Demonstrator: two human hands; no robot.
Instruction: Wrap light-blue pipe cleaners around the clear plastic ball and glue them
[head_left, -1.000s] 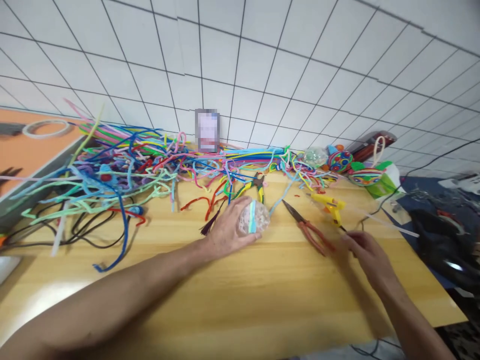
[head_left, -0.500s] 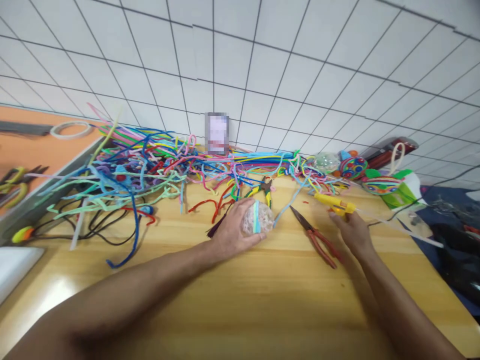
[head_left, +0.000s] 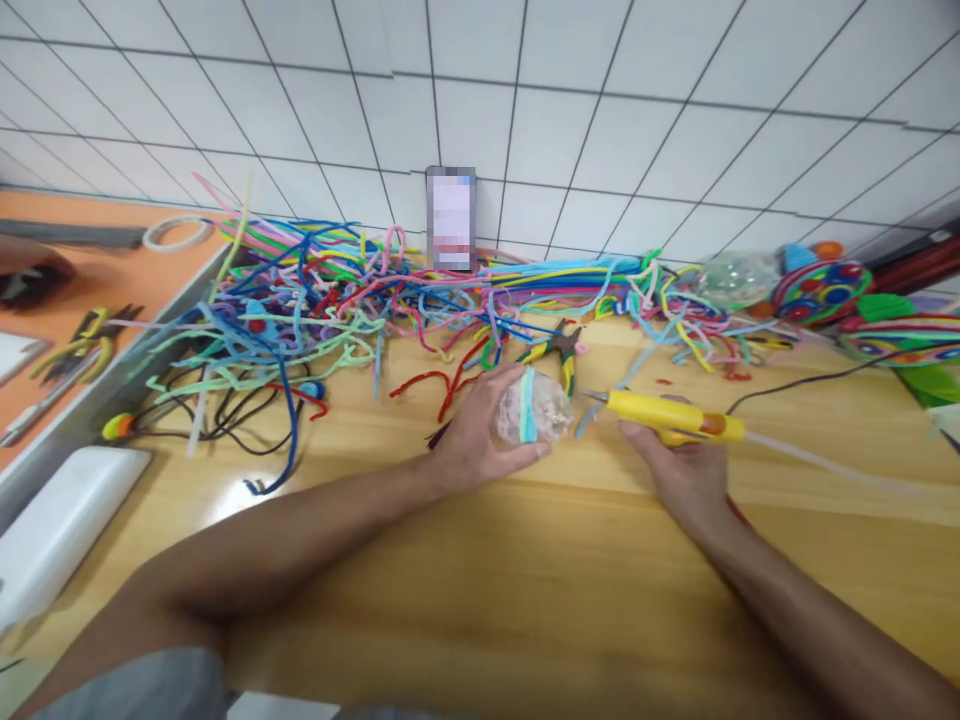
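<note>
My left hand [head_left: 474, 432] is wrapped around a clear, egg-shaped plastic ball [head_left: 553, 412]. Light blue and pale green fuzzy strips [head_left: 528, 405] run around the ball's middle. In my right hand [head_left: 688, 485] is a yellow hot glue gun [head_left: 660, 412], its metal nozzle directed left at the ball but apart from it. A translucent glue stick [head_left: 817, 462] sticks out of the gun's back end. Just behind the ball lie pliers with yellow-and-green handles [head_left: 568, 372]. A light blue pipe cleaner [head_left: 634, 368] reaches across the wood between ball and gun.
Tangled pipe cleaners [head_left: 300, 300] cover the table's back left. A phone [head_left: 451, 220] leans on the tiled wall. At the back right sit another clear ball [head_left: 739, 278] and a colourful decorated ball [head_left: 823, 292]. The gun's black cord [head_left: 810, 375] trails right. A white case [head_left: 71, 530] lies left.
The glue gun has moved left and nearer the ball, its nozzle now facing it. My right hand now covers most of the red-handled pliers. The view has shifted; my left hand keeps its hold.
</note>
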